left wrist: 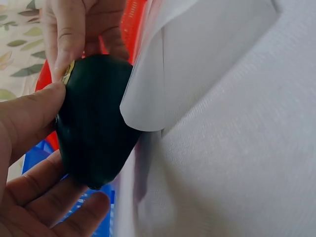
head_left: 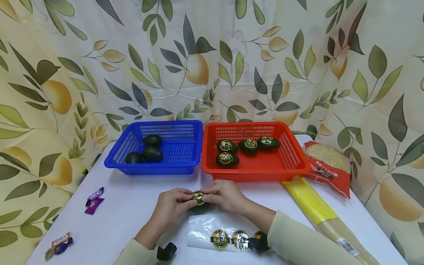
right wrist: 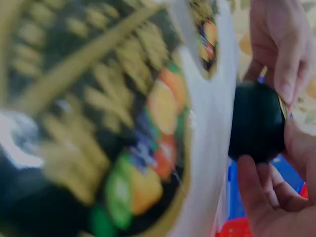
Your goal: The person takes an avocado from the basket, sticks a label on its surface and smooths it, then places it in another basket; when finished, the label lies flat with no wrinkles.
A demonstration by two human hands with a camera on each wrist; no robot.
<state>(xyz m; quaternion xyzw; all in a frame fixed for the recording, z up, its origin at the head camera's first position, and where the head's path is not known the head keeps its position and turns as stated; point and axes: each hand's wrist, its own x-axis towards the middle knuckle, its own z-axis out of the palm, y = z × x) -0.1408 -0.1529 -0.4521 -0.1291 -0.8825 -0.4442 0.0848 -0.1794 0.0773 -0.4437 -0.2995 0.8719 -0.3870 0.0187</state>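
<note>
Leaf-print backdrop, white desk (head_left: 132,206), two baskets.
A dark avocado (head_left: 198,204) was gripped by both hands, left hand (head_left: 170,206) and right hand (head_left: 226,195); the sticker (head_left: 198,197) was best pressed flat, edges smoothed.

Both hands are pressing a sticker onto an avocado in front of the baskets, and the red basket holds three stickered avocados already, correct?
Not quite: the red basket holds four stickered avocados, as the head view shows. The rest holds: both hands, left and right, hold the avocado with its sticker in front of the baskets.

The head camera looks down at the counter (head_left: 132,206) from above. Both wrist cameras sit very close, sharing the dark avocado (left wrist: 94,133).
</note>
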